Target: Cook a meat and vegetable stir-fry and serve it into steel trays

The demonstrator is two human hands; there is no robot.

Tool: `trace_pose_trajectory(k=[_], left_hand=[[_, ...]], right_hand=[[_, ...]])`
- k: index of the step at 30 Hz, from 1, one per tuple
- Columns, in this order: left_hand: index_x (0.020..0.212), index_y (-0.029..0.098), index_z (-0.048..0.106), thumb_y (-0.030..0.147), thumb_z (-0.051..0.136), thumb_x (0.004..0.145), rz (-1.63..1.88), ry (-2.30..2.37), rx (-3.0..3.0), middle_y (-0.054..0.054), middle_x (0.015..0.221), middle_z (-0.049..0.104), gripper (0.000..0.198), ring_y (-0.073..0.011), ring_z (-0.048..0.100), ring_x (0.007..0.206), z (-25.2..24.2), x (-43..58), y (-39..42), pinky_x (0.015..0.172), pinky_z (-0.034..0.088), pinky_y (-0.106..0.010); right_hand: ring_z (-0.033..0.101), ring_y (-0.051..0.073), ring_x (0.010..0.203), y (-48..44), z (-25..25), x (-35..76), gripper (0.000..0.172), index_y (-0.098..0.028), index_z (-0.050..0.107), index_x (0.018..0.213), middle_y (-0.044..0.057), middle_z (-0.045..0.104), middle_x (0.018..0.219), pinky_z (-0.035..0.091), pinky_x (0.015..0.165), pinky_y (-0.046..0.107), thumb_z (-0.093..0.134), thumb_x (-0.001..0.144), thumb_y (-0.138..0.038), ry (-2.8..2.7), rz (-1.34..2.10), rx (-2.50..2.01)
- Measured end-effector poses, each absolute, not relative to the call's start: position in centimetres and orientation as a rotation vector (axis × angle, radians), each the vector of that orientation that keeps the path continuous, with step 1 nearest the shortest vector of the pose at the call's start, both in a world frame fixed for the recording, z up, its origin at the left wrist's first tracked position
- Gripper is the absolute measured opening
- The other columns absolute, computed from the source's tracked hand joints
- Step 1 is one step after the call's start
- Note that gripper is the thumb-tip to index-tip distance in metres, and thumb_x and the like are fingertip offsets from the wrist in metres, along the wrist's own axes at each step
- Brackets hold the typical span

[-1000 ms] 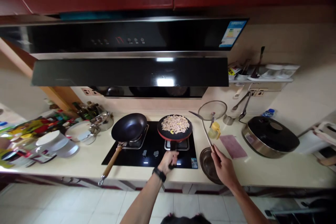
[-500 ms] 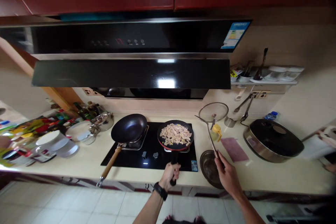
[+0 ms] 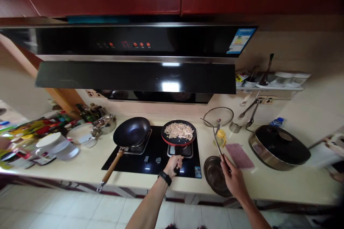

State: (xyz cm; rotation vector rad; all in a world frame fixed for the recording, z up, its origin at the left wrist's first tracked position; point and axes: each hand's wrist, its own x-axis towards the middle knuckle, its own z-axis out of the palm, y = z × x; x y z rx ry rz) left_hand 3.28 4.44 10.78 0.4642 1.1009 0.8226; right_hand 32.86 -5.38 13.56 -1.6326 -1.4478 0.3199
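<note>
Hands (image 3: 172,166) (image 3: 234,180) grip one skillet (image 3: 178,141) and one spatula (image 3: 217,144).

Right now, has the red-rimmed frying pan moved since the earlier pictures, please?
Yes: the pan has slid back toward the wall, baring more burner grate than before.

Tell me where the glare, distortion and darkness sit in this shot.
Head view: bright glare sits on the black range hood; the wide lens bows the counter along its front edge; the bottom right corner falls dark; the left hand and right hand show clearly, without heavy blur.
</note>
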Motion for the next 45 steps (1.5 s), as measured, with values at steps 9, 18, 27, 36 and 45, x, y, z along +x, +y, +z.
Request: trace_pose_trajectory(k=[9, 18, 27, 36, 45], left_hand=[[0.064, 0.023, 0.045, 0.017, 0.082, 0.059, 0.854, 1.161, 0.499, 0.011, 0.045, 0.039, 0.038, -0.0024, 0.029, 0.034, 5.7, 2.1, -1.2, 0.036, 0.014, -0.016], [0.065, 0.021, 0.045, 0.015, 0.083, 0.058, 0.862, 1.115, 0.474, 0.012, 0.049, 0.038, 0.039, -0.0006, 0.029, 0.037, 8.1, 2.7, 1.3, 0.037, 0.014, -0.016], [0.065, 0.021, 0.043, 0.012, 0.08, 0.065, 0.81, 1.06, 0.436, 0.012, 0.052, 0.037, 0.038, -0.0001, 0.028, 0.038, 9.2, 2.3, 3.3, 0.038, 0.014, -0.014], [0.061, 0.022, 0.045, 0.015, 0.078, 0.065, 0.817, 1.149, 0.544, 0.011, 0.042, 0.036, 0.034, -0.0036, 0.031, 0.031, 8.2, 2.6, 2.8, 0.035, 0.016, -0.018], [0.069, 0.022, 0.048, 0.022, 0.084, 0.055, 0.852, 1.139, 0.506, 0.012, 0.048, 0.039, 0.039, -0.0025, 0.03, 0.036, 7.6, 3.3, 2.8, 0.036, 0.015, -0.017]], right_hand=[[0.069, 0.032, 0.122, -5.4, 10.5, 33.6, 0.064, -0.018, 0.072, 0.132, 0.014, 0.073, 0.13, 0.059, 0.104, 0.044, 0.046, 0.099, -0.065, -1.412, 0.364, -1.681], [0.072, 0.032, 0.118, -4.2, 12.0, 32.5, 0.065, -0.017, 0.073, 0.129, 0.017, 0.074, 0.127, 0.059, 0.103, 0.047, 0.044, 0.099, -0.067, -1.461, 0.38, -1.663], [0.071, 0.032, 0.12, -4.5, 12.5, 33.1, 0.06, -0.018, 0.074, 0.129, 0.016, 0.074, 0.128, 0.059, 0.103, 0.045, 0.049, 0.098, -0.063, -1.448, 0.406, -1.636], [0.069, 0.031, 0.123, -4.1, 11.5, 34.0, 0.061, -0.018, 0.07, 0.135, 0.015, 0.072, 0.132, 0.058, 0.104, 0.042, 0.049, 0.098, -0.062, -1.419, 0.413, -1.648], [0.069, 0.032, 0.124, -3.0, 10.8, 33.5, 0.062, -0.016, 0.071, 0.132, 0.016, 0.072, 0.132, 0.056, 0.106, 0.047, 0.049, 0.097, -0.063, -1.388, 0.447, -1.67]])
